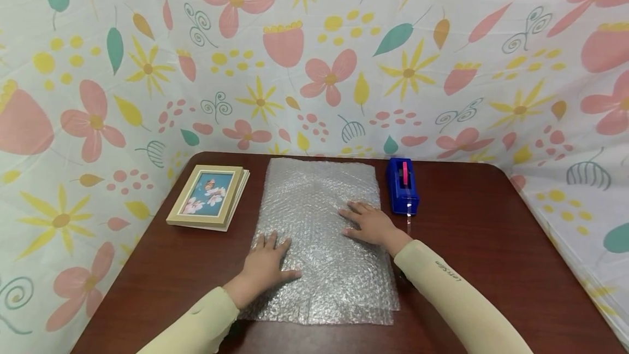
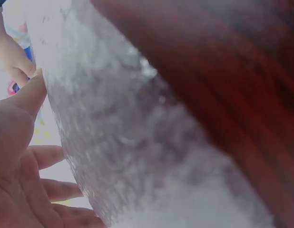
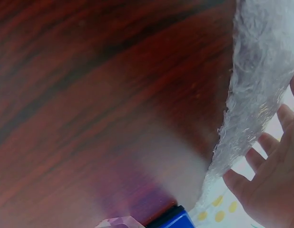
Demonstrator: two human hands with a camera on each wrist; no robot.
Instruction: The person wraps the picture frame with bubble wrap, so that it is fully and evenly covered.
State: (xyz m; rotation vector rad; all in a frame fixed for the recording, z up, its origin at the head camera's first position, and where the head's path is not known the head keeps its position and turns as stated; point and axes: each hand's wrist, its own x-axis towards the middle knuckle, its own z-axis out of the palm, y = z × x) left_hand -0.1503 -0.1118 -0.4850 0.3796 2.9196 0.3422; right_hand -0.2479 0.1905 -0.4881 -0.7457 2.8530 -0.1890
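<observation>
A sheet of clear bubble wrap (image 1: 319, 277) lies flat in the middle of the dark wooden table, its layers slightly offset at the lower right corner. My left hand (image 1: 265, 264) rests on its left side with fingers spread. On the right side, higher up the sheet, my right hand (image 1: 371, 225) lies with fingers spread too. The left wrist view shows the left hand (image 2: 18, 166) with straight fingers at the wrap's surface. In the right wrist view the right hand (image 3: 270, 175) touches the bubble wrap (image 3: 251, 95) with its fingertips.
Left of the wrap, a gold picture frame (image 1: 206, 196) with a flower picture lies on other white-edged frames. A blue tape dispenser (image 1: 402, 184) with a pink-cored roll stands to the right, a strip of tape hanging from it. Behind the table (image 1: 491, 255) hangs a flower-patterned cloth (image 1: 314, 42).
</observation>
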